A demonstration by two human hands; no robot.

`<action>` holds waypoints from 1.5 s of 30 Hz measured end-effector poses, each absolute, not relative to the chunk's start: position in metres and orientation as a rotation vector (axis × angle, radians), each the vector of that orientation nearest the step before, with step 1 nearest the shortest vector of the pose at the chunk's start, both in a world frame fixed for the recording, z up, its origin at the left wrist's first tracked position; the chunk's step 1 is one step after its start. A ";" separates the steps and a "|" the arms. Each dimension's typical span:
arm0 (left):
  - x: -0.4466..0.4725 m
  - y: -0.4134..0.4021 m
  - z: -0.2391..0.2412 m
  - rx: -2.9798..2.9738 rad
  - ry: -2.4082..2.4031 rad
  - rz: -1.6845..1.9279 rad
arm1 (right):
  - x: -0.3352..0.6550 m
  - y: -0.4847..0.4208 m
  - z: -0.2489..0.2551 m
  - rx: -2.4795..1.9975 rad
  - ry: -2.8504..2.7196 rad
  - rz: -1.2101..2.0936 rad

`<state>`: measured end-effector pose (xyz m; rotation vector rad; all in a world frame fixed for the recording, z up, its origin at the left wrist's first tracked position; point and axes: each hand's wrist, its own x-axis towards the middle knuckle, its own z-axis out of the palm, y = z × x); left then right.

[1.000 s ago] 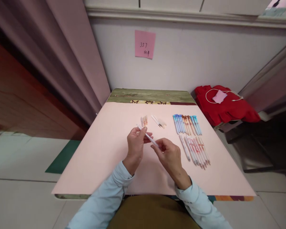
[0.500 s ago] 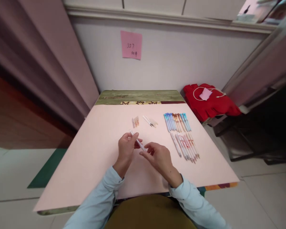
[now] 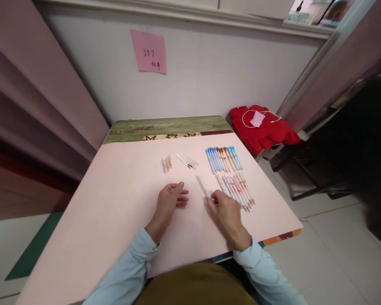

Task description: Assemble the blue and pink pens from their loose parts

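Note:
A white pen (image 3: pixel 202 185), slightly blurred, is pinched near its lower end by the fingers of my right hand (image 3: pixel 225 212). It tilts up and to the left over the pale pink table cover. My left hand (image 3: pixel 171 201) is beside it with nothing in it, fingers apart and curved. Just right of my right hand lies a row of white and pink pens (image 3: pixel 238 188), side by side. Behind them is a row of blue and brown pens (image 3: pixel 224 159). Small clear and orange parts (image 3: pixel 167 163) and thin white refills with dark tips (image 3: pixel 183 159) lie farther back.
The pale pink cover (image 3: pixel 114 203) spreads over the table. Beyond its far edge shows a green wood-patterned strip (image 3: pixel 168 125). Red cloth (image 3: pixel 263 131) with a white cable sits past the right corner. A pink note (image 3: pixel 149 53) hangs on the wall.
My left hand has let go of the white pen. My right hand now holds it alone and has moved right, toward the pen rows. The view has shifted to the right.

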<state>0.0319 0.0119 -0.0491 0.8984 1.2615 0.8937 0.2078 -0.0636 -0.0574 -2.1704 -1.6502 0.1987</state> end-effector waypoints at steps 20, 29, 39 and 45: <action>-0.029 0.147 -0.054 1.710 1.860 0.704 | 0.194 0.020 -0.026 -2.074 -1.867 0.132; -0.032 0.162 -0.061 1.494 1.805 0.648 | 0.169 0.098 -0.046 -2.223 -1.902 0.197; -0.035 0.145 -0.049 1.865 1.860 0.211 | 0.155 0.111 -0.052 -2.346 -1.988 0.166; -0.060 0.099 -0.025 1.570 1.724 0.728 | 0.155 0.073 -0.041 -2.097 -1.906 0.069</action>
